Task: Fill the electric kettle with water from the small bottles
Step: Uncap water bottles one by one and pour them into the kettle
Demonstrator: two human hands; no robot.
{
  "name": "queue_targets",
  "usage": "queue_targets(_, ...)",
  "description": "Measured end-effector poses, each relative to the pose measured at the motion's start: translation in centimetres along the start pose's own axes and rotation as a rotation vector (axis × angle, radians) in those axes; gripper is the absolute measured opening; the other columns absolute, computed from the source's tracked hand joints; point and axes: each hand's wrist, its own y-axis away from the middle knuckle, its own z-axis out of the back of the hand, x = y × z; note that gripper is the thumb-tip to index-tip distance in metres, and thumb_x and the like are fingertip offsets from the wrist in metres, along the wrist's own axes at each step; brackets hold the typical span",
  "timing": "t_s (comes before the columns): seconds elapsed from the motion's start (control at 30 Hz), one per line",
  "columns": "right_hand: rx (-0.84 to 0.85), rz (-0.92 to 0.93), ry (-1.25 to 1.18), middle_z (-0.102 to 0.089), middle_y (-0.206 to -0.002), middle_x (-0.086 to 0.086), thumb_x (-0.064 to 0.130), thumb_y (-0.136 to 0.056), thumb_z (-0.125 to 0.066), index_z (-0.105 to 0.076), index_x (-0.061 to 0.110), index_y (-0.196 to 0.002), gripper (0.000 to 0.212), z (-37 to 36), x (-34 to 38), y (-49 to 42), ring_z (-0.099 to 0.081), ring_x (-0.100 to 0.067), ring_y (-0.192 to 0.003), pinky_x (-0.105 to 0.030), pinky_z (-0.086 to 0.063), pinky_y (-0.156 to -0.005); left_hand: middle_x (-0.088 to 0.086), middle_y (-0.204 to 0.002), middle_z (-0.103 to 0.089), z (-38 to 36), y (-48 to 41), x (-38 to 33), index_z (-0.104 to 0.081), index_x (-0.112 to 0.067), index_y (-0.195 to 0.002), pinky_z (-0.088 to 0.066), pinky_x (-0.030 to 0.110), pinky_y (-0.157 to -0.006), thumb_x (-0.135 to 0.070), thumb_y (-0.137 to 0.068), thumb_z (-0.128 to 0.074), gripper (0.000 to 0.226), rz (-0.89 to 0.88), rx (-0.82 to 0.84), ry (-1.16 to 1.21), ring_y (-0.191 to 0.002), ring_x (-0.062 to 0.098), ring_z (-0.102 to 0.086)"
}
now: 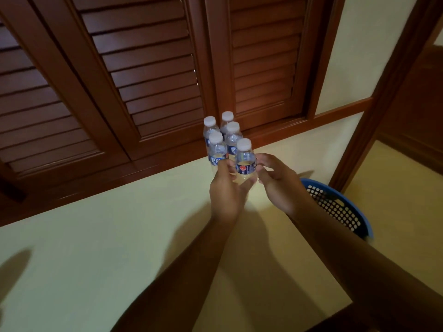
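Note:
Several small clear water bottles with white caps and blue labels stand in a cluster on the pale floor, close to the wooden louvred doors. The nearest bottle [245,159] sits between both hands. My left hand [226,190] wraps its lower part from the left and also touches the neighbouring bottle [217,149]. My right hand [275,180] presses its fingers on the nearest bottle's right side. Two more bottles [231,134] stand behind. No kettle is in view.
A blue perforated plastic basket [340,207] stands on the floor just right of my right forearm. Dark wooden louvred doors [143,80] run along the back. A wooden door frame [383,97] rises at the right.

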Motion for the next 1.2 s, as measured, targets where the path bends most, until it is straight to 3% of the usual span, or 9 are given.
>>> queue_targets(0.23,-0.027,-0.037,-0.078,-0.067,-0.119,0.013,0.029,-0.101,-0.052,-0.058,0.033,-0.126,0.026,-0.4,-0.7,-1.6,-0.067,-0.010,-0.103,-0.040,-0.054,-0.095,0.000,-0.096,-0.065,-0.6,-0.8,0.8,-0.055,-0.018,-0.113,-0.056,0.039,-0.083,-0.028,-0.083,-0.086,0.044,0.020,-0.011,0.004,-0.088,0.023,-0.065)
queue_targets(0.47,-0.043,-0.067,-0.058,-0.063,-0.118,0.011,0.032,-0.098,-0.058,-0.052,0.033,-0.130,0.032,-1.3,-1.0,-2.0,-0.068,-0.013,-0.099,-0.037,-0.054,-0.091,0.001,-0.107,-0.072,0.8,-1.1,1.0,-0.060,-0.019,-0.134,-0.052,0.026,-0.092,-0.027,-0.086,-0.084,0.054,0.074,0.037,0.009,-0.103,0.016,-0.069)
queue_targets(0.6,-0.065,-0.077,-0.050,-0.059,-0.117,0.014,0.034,-0.098,-0.059,-0.049,0.031,-0.134,0.037,-1.8,-1.1,-1.8,-0.065,-0.005,-0.095,-0.027,-0.051,-0.083,-0.001,-0.090,-0.067,1.6,-0.4,1.4,-0.061,-0.018,-0.113,-0.056,0.031,-0.080,-0.021,-0.084,-0.079,0.034,0.020,-0.073,0.021,-0.081,0.019,-0.068)
queue_targets(0.7,-0.094,-0.109,-0.118,-0.057,-0.121,0.014,0.032,-0.097,-0.061,-0.047,0.030,-0.133,0.039,-2.0,-1.0,-1.7,-0.061,0.000,-0.100,-0.022,-0.049,-0.079,0.002,-0.106,-0.060,2.2,-0.6,1.8,-0.055,-0.022,-0.112,-0.055,0.036,-0.078,-0.013,-0.083,-0.071,0.034,0.027,-0.189,0.043,-0.082,0.021,-0.063)
queue_targets(0.83,-0.091,-0.142,-0.183,-0.057,-0.125,0.008,0.034,-0.088,-0.073,-0.042,0.027,-0.134,0.056,-3.0,-0.8,-1.8,-0.058,-0.009,-0.113,-0.025,-0.046,-0.090,-0.001,-0.127,-0.060,3.1,-1.7,1.9,-0.048,-0.025,-0.133,-0.054,0.032,-0.085,-0.009,-0.090,-0.067,0.050,0.151,-0.066,0.104,-0.094,0.015,-0.067)
queue_targets(0.97,-0.062,-0.086,-0.128,-0.053,-0.125,0.006,0.043,-0.075,-0.084,-0.038,0.023,-0.132,0.076,-4.1,-1.0,-2.7,-0.052,-0.009,-0.113,-0.025,-0.046,-0.091,-0.007,-0.123,-0.057,3.6,-2.2,2.2,-0.041,-0.023,-0.144,-0.051,0.029,-0.086,-0.014,-0.095,-0.069,0.057,0.184,0.020,0.094,-0.089,0.003,-0.063)
queue_targets(1.07,-0.073,-0.057,-0.082,-0.053,-0.117,0.002,0.042,-0.072,-0.087,-0.041,0.020,-0.126,0.074,-4.4,-1.6,-3.6,-0.054,-0.013,-0.106,-0.029,-0.050,-0.087,-0.007,-0.120,-0.057,3.6,-2.5,2.4,-0.041,-0.023,-0.143,-0.050,0.027,-0.084,-0.016,-0.095,-0.070,0.056,0.186,0.035,0.080,-0.088,-0.002,-0.062)
queue_targets(1.2,-0.053,-0.005,-0.007,-0.056,-0.111,0.003,0.042,-0.079,-0.079,-0.048,0.027,-0.122,0.055,-4.4,-2.8,-4.7,-0.059,-0.015,-0.101,-0.036,-0.054,-0.086,-0.001,-0.126,-0.061,3.6,-2.9,2.7,-0.041,-0.021,-0.143,-0.046,0.024,-0.083,-0.013,-0.094,-0.066,0.055,0.179,0.036,0.041,-0.087,0.001,-0.062)
